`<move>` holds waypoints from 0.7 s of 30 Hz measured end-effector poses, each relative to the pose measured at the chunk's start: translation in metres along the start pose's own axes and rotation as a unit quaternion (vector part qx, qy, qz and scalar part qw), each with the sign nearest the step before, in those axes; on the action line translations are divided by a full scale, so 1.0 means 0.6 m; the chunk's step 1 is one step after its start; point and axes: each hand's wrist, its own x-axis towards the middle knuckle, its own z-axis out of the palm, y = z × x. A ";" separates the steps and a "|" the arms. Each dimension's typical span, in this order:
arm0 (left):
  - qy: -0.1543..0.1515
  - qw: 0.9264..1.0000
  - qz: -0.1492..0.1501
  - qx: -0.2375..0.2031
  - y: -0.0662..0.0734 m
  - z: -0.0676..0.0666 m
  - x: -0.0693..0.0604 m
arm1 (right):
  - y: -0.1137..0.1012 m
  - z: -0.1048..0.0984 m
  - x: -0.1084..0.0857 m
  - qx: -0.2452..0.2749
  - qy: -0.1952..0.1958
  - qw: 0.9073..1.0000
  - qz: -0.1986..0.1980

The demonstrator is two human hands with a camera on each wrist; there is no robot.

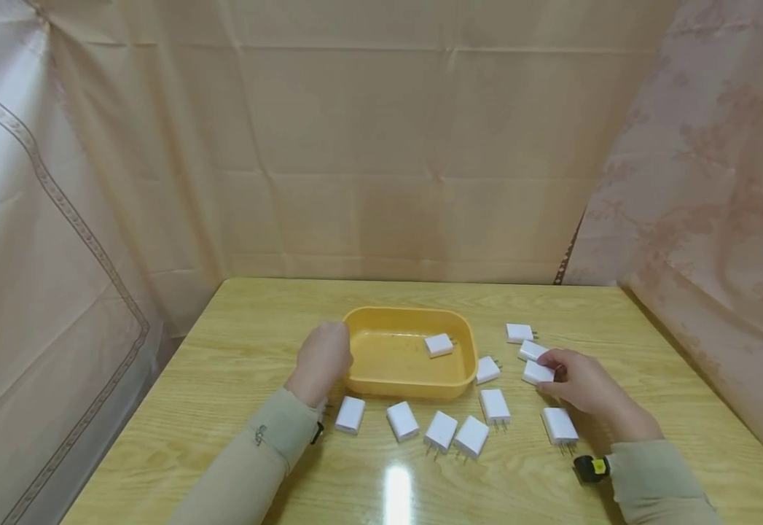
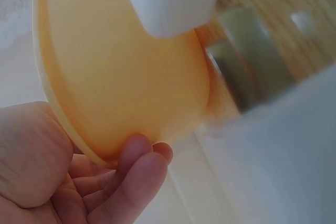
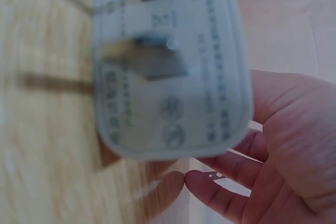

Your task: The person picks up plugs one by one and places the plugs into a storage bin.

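My left hand [image 1: 324,356] grips the left end of a yellow plastic basin [image 1: 407,389]. In the left wrist view, thumb and fingers pinch the basin's rim [image 2: 55,106]. One white charger plug [image 1: 439,345] lies inside the basin. On the right, my right hand [image 1: 581,383] holds a white charger plug [image 1: 537,372] between thumb and fingers, low over the table. Another charger plug [image 1: 532,350] lies right behind it, by the fingertips. The right wrist view is largely filled by a nearer charger plug [image 3: 173,103], its prongs towards the camera; the held plug is mostly hidden there.
Several more white charger plugs lie on the wooden table [image 1: 276,313], including one [image 1: 350,415] in front of the basin, one [image 1: 487,370] against its right side and one [image 1: 560,426] near the right wrist. Cloth curtains [image 1: 381,146] surround the table's back and sides.
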 end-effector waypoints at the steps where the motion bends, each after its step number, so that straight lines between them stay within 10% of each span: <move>1: -0.001 1.000 0.000 -0.001 0.000 0.000 0.000 | 0.000 0.000 0.000 -0.001 0.001 1.000 -0.002; 21: 0.008 1.000 0.008 0.000 -0.002 0.003 0.000 | -0.010 -0.010 -0.001 -0.006 0.013 1.000 -0.019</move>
